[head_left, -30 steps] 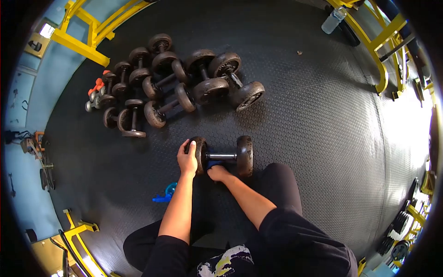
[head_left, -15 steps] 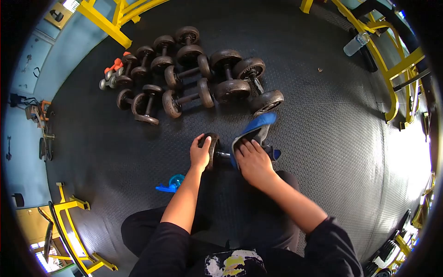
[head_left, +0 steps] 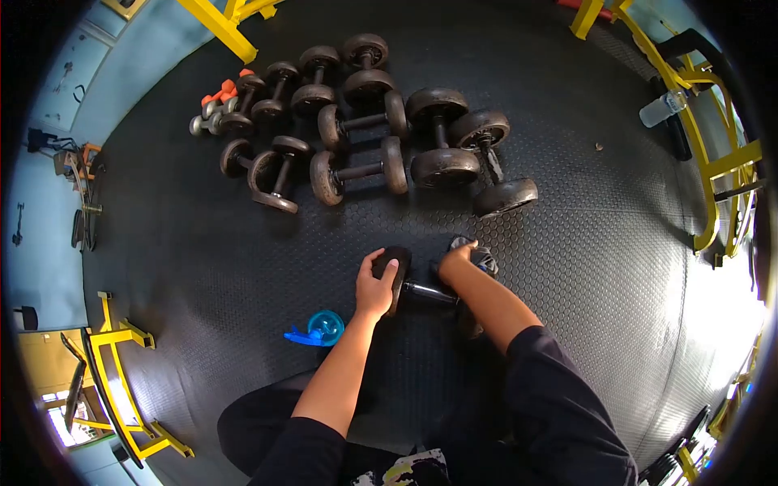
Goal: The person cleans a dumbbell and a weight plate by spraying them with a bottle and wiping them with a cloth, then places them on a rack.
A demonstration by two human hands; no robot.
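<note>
A dumbbell with dark round heads and a shiny metal handle lies on the floor in front of my crossed legs. My left hand is closed over its left head, thumb on the near side and fingers over the far rim. At the right head, my right hand is closed on a bunched grey-and-blue cloth. My wrist and forearm partly hide that head, and most of the right fingers are out of sight. Near my left forearm stands a see-through blue bottle with a blue top.
Several worn brown dumbbells lie in rows beyond my hands, with small orange dumbbells at the far left. A clear bottle is beside a yellow frame on the right. Another yellow frame stands at left. Black textured matting covers the floor.
My right hand has moved from the handle's right part to the far side of the right head, and the cloth is now bunched. The left hand keeps its hold. The view has shifted.
</note>
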